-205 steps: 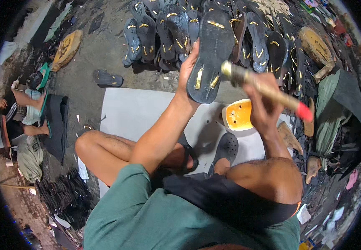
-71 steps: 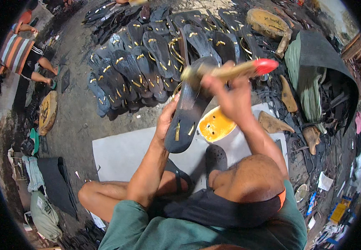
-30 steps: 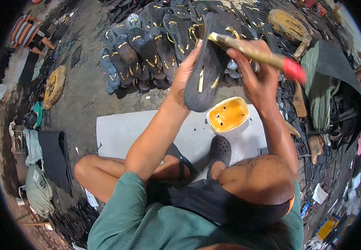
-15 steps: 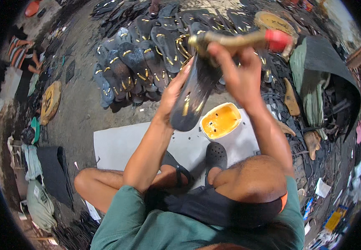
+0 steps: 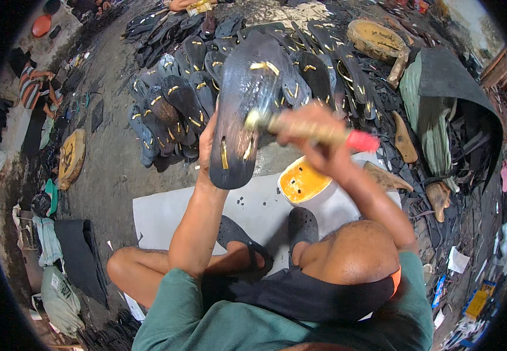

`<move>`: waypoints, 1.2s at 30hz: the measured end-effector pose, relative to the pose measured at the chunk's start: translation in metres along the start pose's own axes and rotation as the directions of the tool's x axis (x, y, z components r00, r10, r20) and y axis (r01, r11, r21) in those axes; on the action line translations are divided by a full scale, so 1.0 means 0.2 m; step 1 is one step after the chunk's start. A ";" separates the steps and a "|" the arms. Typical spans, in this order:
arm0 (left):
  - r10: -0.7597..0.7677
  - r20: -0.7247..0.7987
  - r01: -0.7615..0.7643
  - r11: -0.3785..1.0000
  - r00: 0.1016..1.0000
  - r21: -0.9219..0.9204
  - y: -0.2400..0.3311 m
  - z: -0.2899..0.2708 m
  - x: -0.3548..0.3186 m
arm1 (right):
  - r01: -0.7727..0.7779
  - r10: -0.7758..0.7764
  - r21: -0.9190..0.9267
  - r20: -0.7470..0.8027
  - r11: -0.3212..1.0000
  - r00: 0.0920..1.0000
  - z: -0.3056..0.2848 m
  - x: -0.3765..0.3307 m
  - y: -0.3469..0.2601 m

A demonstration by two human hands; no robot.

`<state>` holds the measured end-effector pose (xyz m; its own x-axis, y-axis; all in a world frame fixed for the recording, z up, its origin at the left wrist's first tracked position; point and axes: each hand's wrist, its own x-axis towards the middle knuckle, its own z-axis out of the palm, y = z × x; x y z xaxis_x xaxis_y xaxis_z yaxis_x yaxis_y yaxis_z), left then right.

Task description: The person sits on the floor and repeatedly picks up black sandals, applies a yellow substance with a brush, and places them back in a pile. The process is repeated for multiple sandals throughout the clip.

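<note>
My left hand [image 5: 205, 153] grips a black sandal sole [image 5: 236, 96] by its left edge, holding it up with its broad face toward me. Yellow strips poke through slits at both ends of the sole, and its surface looks wet and shiny in the middle. Closed around a brush [image 5: 338, 136] with a red-tipped handle, my right hand [image 5: 312, 131] is smeared by motion. The brush's pale end lies against the right side of the sole. Below my right hand stands a white tub [image 5: 307, 201] coated inside with orange-yellow stuff, dark bits in it.
Rows of similar soles [image 5: 186, 96] cover the ground ahead. A pale sheet [image 5: 165, 213] lies under my feet. To the right are a curved black sheet [image 5: 458, 79], wooden pieces [image 5: 404, 137] and scraps. Another person [image 5: 34, 85] sits at the far left.
The sole has turned more upright, its face toward me, and shifted left. My right hand with the brush has come down from the sole's far end to its middle.
</note>
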<state>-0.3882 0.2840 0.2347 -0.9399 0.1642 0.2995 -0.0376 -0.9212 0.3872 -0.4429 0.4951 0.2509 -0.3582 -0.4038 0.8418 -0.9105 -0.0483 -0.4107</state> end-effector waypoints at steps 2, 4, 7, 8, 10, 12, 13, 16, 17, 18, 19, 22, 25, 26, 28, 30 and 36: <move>0.029 -0.020 -0.029 0.999 0.999 0.020 -0.02 -0.01 0.04 | 0.050 -0.050 -0.010 0.047 0.999 0.998 0.06 -0.07 -0.11; 0.059 -0.174 -0.035 0.990 0.983 0.138 -0.05 0.06 0.05 | 0.167 -0.167 -0.123 0.007 0.978 0.986 0.01 0.01 -0.15; -0.032 -0.091 0.026 0.997 0.995 -0.069 -0.10 0.06 0.14 | -0.332 0.389 0.223 -0.304 0.917 0.870 0.02 0.08 -0.11; -0.034 -0.035 0.034 0.999 0.999 -0.016 -0.12 0.08 0.18 | -0.105 0.125 -0.325 0.041 0.940 0.991 -0.01 0.01 -0.08; 0.163 -0.199 -0.149 0.985 0.966 0.085 -0.06 0.07 0.29 | -0.003 0.005 -0.056 0.051 0.998 0.999 0.10 -0.21 -0.04; 0.189 -0.152 -0.165 0.974 0.970 0.155 0.08 -0.05 0.40 | -0.038 0.049 -0.053 0.228 0.998 0.972 0.06 -0.34 -0.01; 0.105 -0.019 -0.100 0.982 0.994 0.160 0.18 -0.11 0.47 | -0.064 0.087 -0.095 0.274 0.993 0.958 -0.01 -0.38 -0.02; 0.159 -0.282 -0.035 0.917 0.946 0.397 0.23 -0.09 0.70 | -0.669 0.688 0.161 -0.202 0.725 0.697 -0.21 -0.53 0.08; 0.240 -0.451 0.010 0.875 0.860 0.484 0.21 -0.09 0.80 | -0.784 0.822 0.266 -0.295 0.561 0.488 -0.28 -0.54 0.08; 0.283 -0.492 0.054 0.824 0.823 0.565 0.19 -0.14 0.92 | -0.796 0.809 0.249 -0.395 0.551 0.436 -0.33 -0.60 0.12; 0.340 -0.524 0.097 0.762 0.781 0.640 0.19 -0.19 1.03 | -0.806 0.785 0.236 -0.483 0.543 0.387 -0.37 -0.67 0.15; 0.321 -0.545 0.147 0.747 0.774 0.648 0.15 -0.38 1.38 | -0.805 0.794 0.411 -0.597 0.427 0.115 -0.43 -0.86 0.26; 0.272 -0.561 0.157 0.785 0.782 0.599 0.05 -0.61 1.73 | -0.760 0.794 0.529 -0.608 0.377 -0.029 -0.46 -1.01 0.34; 0.265 -0.570 0.162 0.792 0.778 0.589 0.00 -0.68 1.83 | -0.764 0.797 0.523 -0.604 0.377 -0.020 -0.48 -1.08 0.38; 0.243 -0.616 0.202 0.802 0.749 0.562 -0.17 -0.79 2.00 | -0.750 0.783 0.553 -0.618 0.364 -0.075 -0.50 -1.10 0.39; 0.244 -0.656 0.298 0.742 0.714 0.600 -0.30 -0.87 2.11 | -0.723 0.773 0.577 -0.627 0.379 -0.095 -0.52 -1.16 0.42; 0.230 -0.705 0.344 0.746 0.671 0.570 -0.42 -1.27 2.25 | -0.782 0.793 0.550 -0.597 0.294 -0.121 -0.56 -1.18 0.43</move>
<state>-0.8936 0.3459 0.1149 -0.8784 -0.3502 -0.3253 -0.1580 -0.4295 0.8892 -0.4601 0.6876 0.0561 -0.8018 0.5562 -0.2187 0.1258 -0.2006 -0.9716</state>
